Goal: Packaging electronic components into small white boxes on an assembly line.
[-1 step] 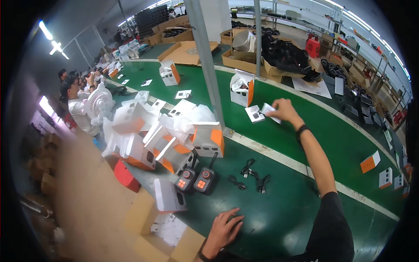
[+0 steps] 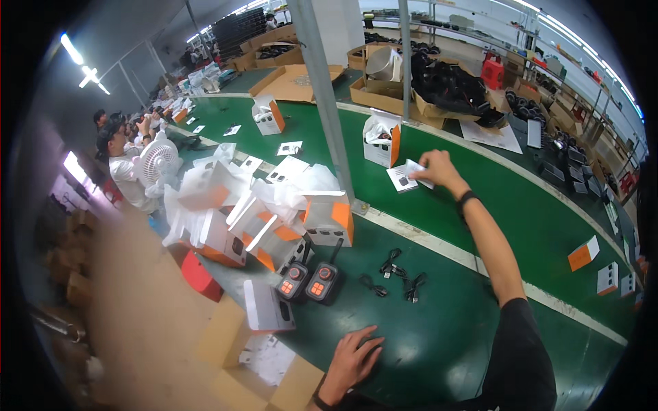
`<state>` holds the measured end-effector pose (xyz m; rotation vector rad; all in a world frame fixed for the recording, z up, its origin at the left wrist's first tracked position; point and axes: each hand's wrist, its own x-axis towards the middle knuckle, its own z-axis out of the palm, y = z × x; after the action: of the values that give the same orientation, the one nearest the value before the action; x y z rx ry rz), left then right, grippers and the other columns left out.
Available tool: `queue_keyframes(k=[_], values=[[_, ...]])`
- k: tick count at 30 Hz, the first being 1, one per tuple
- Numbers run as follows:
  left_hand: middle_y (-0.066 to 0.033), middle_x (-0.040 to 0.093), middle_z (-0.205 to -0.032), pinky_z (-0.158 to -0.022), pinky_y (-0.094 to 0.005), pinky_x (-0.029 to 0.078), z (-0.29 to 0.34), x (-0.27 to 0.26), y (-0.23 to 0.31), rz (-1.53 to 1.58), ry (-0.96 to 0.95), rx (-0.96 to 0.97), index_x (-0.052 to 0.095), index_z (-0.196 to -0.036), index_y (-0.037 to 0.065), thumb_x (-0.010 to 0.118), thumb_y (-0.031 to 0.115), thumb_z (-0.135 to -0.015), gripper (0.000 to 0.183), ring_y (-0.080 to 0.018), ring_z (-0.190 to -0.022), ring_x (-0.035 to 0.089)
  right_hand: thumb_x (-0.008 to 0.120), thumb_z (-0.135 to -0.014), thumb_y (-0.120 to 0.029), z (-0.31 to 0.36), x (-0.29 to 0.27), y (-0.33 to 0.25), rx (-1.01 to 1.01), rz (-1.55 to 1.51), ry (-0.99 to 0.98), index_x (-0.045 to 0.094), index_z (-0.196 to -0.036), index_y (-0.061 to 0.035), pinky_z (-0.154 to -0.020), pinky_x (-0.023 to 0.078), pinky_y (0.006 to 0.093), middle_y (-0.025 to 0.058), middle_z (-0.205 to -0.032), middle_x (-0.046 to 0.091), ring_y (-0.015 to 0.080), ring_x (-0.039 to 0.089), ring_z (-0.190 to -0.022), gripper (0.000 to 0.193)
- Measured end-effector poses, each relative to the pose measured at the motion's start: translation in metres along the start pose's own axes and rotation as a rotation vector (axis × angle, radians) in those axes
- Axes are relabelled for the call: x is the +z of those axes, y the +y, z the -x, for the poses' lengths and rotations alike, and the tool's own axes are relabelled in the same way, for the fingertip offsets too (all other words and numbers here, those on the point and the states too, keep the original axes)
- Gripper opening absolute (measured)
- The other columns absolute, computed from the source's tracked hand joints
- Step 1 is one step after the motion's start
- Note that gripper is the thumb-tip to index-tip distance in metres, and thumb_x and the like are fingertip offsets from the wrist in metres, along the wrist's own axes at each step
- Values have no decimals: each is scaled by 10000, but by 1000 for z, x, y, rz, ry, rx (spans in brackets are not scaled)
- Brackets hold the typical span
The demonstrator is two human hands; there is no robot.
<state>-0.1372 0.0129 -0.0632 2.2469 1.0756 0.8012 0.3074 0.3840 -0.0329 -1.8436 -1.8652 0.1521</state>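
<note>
My right hand (image 2: 440, 171) reaches over the green belt, its fingers pinching a folded white leaflet (image 2: 414, 168). The leaflet is just above a white printed card (image 2: 397, 181) lying on the belt. Close behind stands an open white-and-orange box (image 2: 381, 145) with a plastic bag in it. My left hand (image 2: 351, 359) lies on the dark green table, fingers spread, holding nothing. Beyond it lie several black cables, among them a bundled cable (image 2: 414, 286). To their left are two black walkie-talkies with orange buttons, a nearer one (image 2: 293, 279) and another beside it (image 2: 322, 281).
Open boxes with white bags (image 2: 274, 236) crowd the table's left side. A closed white box (image 2: 269, 308) sits by an open carton (image 2: 274, 366) at the near edge. A metal post (image 2: 322, 96) rises beside the belt. More boxes (image 2: 582, 253) stand at the belt's right end.
My right hand has moved slightly left and away from me, bringing the leaflet over the card on the belt. My left hand rests in the same place.
</note>
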Motion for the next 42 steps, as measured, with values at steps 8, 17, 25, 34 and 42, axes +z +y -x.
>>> queue_keyframes(k=[8, 17, 25, 34, 42], values=[[-94, 721, -1433, -1001, -438, 568, -10, 13, -6, 61, 42, 7, 825, -1244, 116, 866, 77, -918, 331, -296, -1155, 714, 1050, -728, -370, -38, 31, -76, 544, 205, -197, 720, -1467, -105, -1236, 228, 887, 237, -1528, 689, 514, 547, -1513, 852], [-94, 722, -1429, -1002, -432, 574, -5, 15, -8, 19, 87, 42, 826, -1239, 117, 859, 84, -927, 315, -297, -1141, 712, 1015, -789, -166, -18, 14, -65, 607, 184, -348, 740, -1469, -83, -1208, 299, 877, 198, -1555, 691, 489, 607, -1476, 738], [-110, 716, -1418, -993, -446, 577, -2, 15, -7, 26, 86, 64, 817, -1230, 98, 846, 79, -940, 292, -306, -1145, 707, 968, -841, -125, -8, 12, -73, 726, 121, -313, 761, -1445, -103, -1219, 286, 821, 188, -1546, 702, 450, 607, -1485, 639], [-164, 606, -1603, -1063, -427, 575, 16, -6, -3, 441, 219, -141, 548, -1622, 58, 944, 148, -898, 830, -284, -1296, 677, 954, -804, -260, 154, -8, -159, -235, -148, -57, 770, -1059, -22, -894, 590, 525, 242, -1001, 773, 447, 742, -1014, 394], [-179, 821, -954, -817, -358, 642, 43, -21, 35, 567, 544, 23, 807, -1012, -33, 929, -107, -801, 255, -284, -897, 806, 922, -875, -288, 357, -76, -275, -683, -343, -553, 636, -1084, -77, -801, 561, 504, 132, -955, 707, 388, 712, -950, 413]])
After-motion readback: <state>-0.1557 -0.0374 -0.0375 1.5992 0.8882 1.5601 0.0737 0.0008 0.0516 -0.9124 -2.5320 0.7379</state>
